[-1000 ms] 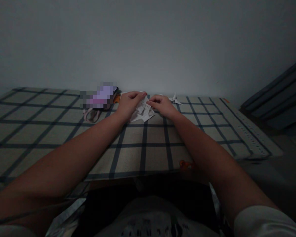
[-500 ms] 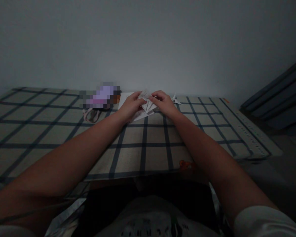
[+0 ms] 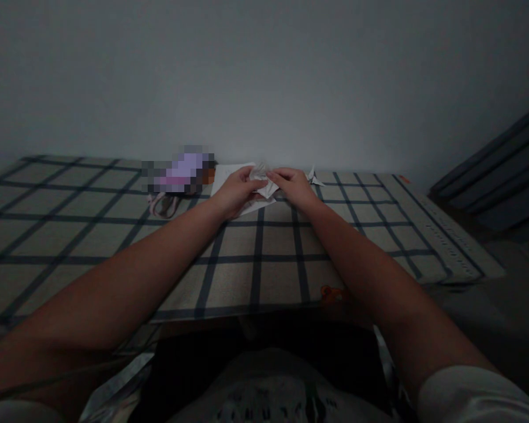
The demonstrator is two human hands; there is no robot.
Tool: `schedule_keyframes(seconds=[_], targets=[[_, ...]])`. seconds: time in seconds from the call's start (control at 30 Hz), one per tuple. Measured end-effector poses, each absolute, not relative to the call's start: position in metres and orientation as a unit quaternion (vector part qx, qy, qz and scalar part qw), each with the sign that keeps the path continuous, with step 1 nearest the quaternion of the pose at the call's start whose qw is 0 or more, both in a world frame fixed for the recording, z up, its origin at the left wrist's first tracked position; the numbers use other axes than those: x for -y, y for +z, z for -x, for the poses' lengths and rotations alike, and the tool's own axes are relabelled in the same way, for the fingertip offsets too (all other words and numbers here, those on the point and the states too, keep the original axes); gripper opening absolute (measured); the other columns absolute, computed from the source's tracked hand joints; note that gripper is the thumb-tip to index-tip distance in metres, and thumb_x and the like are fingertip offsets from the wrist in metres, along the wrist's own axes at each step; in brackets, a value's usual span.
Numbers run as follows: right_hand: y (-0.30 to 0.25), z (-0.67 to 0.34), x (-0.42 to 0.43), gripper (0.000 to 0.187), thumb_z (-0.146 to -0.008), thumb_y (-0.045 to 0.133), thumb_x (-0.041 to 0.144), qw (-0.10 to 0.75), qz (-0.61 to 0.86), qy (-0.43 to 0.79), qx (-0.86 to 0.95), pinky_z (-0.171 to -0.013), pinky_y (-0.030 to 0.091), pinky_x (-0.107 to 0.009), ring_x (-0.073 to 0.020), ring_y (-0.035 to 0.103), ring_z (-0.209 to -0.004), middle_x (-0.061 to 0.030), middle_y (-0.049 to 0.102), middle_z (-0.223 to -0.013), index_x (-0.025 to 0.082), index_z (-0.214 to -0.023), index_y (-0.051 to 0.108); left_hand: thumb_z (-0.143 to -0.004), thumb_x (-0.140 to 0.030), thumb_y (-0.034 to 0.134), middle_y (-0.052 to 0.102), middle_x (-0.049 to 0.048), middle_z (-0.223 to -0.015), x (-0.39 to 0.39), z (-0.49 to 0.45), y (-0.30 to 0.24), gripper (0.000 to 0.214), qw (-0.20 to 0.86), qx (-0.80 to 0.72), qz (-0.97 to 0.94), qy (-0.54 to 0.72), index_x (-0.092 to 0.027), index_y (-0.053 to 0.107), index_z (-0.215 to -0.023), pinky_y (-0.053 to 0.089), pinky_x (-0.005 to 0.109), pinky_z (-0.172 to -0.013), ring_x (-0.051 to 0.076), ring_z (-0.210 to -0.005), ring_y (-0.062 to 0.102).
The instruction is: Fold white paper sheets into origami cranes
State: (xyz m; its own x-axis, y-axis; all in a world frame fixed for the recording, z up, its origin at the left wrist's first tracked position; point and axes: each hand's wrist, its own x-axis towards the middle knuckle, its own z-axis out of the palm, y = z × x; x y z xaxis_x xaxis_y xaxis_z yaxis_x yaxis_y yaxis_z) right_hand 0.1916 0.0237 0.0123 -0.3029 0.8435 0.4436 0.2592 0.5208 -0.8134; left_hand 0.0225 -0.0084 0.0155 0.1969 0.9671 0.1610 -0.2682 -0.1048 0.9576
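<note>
Grip: left hand point(image 3: 235, 191) and right hand point(image 3: 293, 185) pinch paper point(image 3: 264, 183).
Origami point(image 3: 312, 176): just right of grip.
Shirt print point(image 3: 268, 402): unreadable.

You have a single view, from the camera on your head, facing forward and down along both forearms. It sits at arm's length from your left hand point(image 3: 235, 191) and right hand point(image 3: 295, 185) on the white paper point(image 3: 268, 189). The checked surface point(image 3: 255, 276) fills the lower half and the bare wall point(image 3: 264, 76) the upper.
</note>
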Motion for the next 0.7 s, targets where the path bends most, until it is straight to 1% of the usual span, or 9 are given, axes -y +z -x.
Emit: schedule_keyframes(seconds=[0.1,0.27,0.37,0.5,0.57,0.63,0.7], targets=[[0.0102,-0.1898,-0.0242,0.032,-0.087,0.063,0.047,0.468,0.361,0.304,0.747,-0.08,0.048,-0.031,-0.018,0.064,-0.085,-0.0057,0.074,-0.091,0.017,-0.09,0.074,-0.064,-0.012,0.077,0.069,0.0047,-0.089,0.0088,-0.024,0.015,0.036,0.586,-0.333,-0.506,0.539,-0.014,0.061,-0.097,0.057,0.033,-0.077,0.015,-0.075,0.067],[0.007,-0.1867,-0.0249,0.032,-0.092,0.056,0.045,0.462,0.359,0.25,0.771,-0.075,0.045,-0.029,-0.017,0.06,-0.079,-0.0039,0.07,-0.082,0.017,-0.085,0.07,-0.066,-0.011,0.076,0.068,0.0054,-0.092,0.0076,-0.0244,0.0119,0.035,0.602,-0.328,-0.498,0.531,-0.014,0.061,-0.098,0.058,0.033,-0.078,0.015,-0.077,0.067],[0.0065,-0.1856,-0.0249,0.029,-0.093,0.055,0.043,0.461,0.357,0.221,0.782,-0.079,0.044,-0.03,-0.0173,0.059,-0.082,-0.0045,0.07,-0.087,0.018,-0.087,0.069,-0.067,-0.011,0.076,0.068,0.0057,-0.092,0.0078,-0.0233,0.0113,0.034,0.601,-0.332,-0.496,0.532,-0.014,0.062,-0.098,0.058,0.033,-0.078,0.016,-0.079,0.067],[0.0081,-0.185,-0.0233,0.023,-0.094,0.054,0.036,0.451,0.362,0.194,0.792,-0.084,0.044,-0.032,-0.0187,0.059,-0.086,-0.0064,0.07,-0.091,0.018,-0.09,0.068,-0.07,-0.018,0.077,0.069,0.0062,-0.094,0.0086,-0.0223,0.0118,0.031,0.597,-0.334,-0.502,0.529,-0.015,0.065,-0.098,0.057,0.03,-0.07,0.016,-0.078,0.066],[0.0089,-0.1846,-0.0224,0.022,-0.094,0.055,0.035,0.448,0.361,0.189,0.796,-0.085,0.044,-0.032,-0.0187,0.059,-0.087,-0.0066,0.07,-0.091,0.018,-0.089,0.068,-0.068,-0.019,0.078,0.069,0.0063,-0.093,0.0083,-0.0225,0.0117,0.033,0.595,-0.335,-0.505,0.528,-0.015,0.066,-0.099,0.056,0.028,-0.068,0.015,-0.076,0.066],[0.0085,-0.1838,-0.0225,0.023,-0.093,0.056,0.038,0.454,0.352,0.2,0.793,-0.086,0.045,-0.032,-0.018,0.059,-0.086,-0.0062,0.069,-0.09,0.018,-0.088,0.067,-0.066,-0.015,0.078,0.069,0.0055,-0.091,0.0075,-0.0228,0.0115,0.035,0.589,-0.34,-0.503,0.533,-0.015,0.065,-0.098,0.056,0.028,-0.067,0.015,-0.075,0.066],[0.007,-0.1826,-0.024,0.024,-0.092,0.059,0.041,0.477,0.336,0.238,0.776,-0.084,0.048,-0.031,-0.0165,0.061,-0.086,-0.0051,0.069,-0.092,0.018,-0.094,0.067,-0.063,-0.012,0.075,0.069,0.0045,-0.089,0.0062,-0.0227,0.0115,0.036,0.581,-0.345,-0.498,0.543,-0.014,0.064,-0.098,0.056,0.027,-0.067,0.015,-0.074,0.066]])
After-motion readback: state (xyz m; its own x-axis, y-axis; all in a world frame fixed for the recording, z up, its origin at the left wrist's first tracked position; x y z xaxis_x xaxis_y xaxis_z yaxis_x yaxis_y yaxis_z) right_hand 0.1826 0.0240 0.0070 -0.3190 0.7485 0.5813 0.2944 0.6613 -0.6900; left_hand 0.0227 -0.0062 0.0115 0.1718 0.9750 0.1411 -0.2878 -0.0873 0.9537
